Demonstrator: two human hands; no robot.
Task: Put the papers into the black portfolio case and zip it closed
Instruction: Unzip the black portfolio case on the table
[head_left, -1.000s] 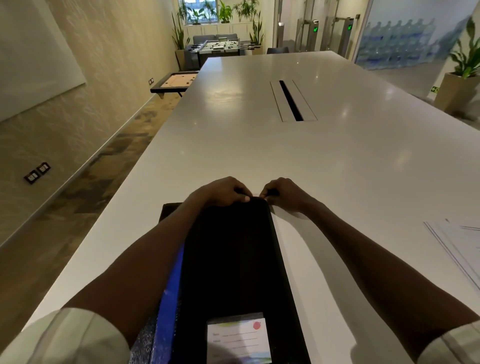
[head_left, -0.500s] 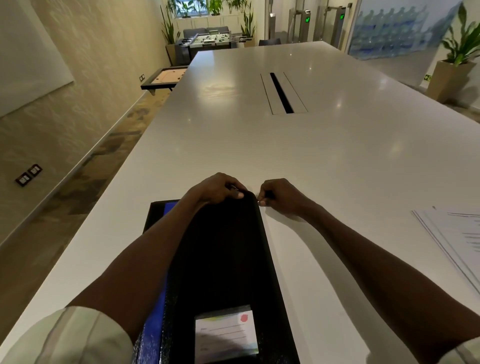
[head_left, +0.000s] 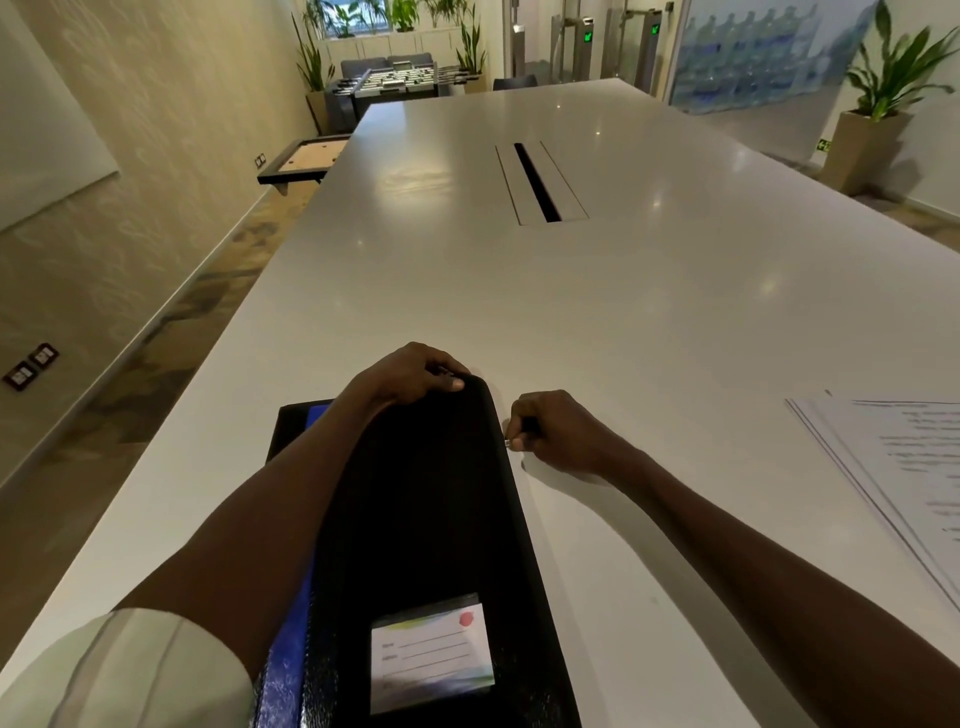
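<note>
This place looks like an office, probably a meeting area. A very long white conference table (head_left: 649, 322) has a cable slot (head_left: 537, 182) in its middle. Behind it stand a foosball table (head_left: 400, 83), potted plants (head_left: 878, 104) and entry turnstiles (head_left: 587, 47) with green lights. A whiteboard (head_left: 41, 119) hangs on the wall, and wall sockets (head_left: 31, 365) sit low.
</note>
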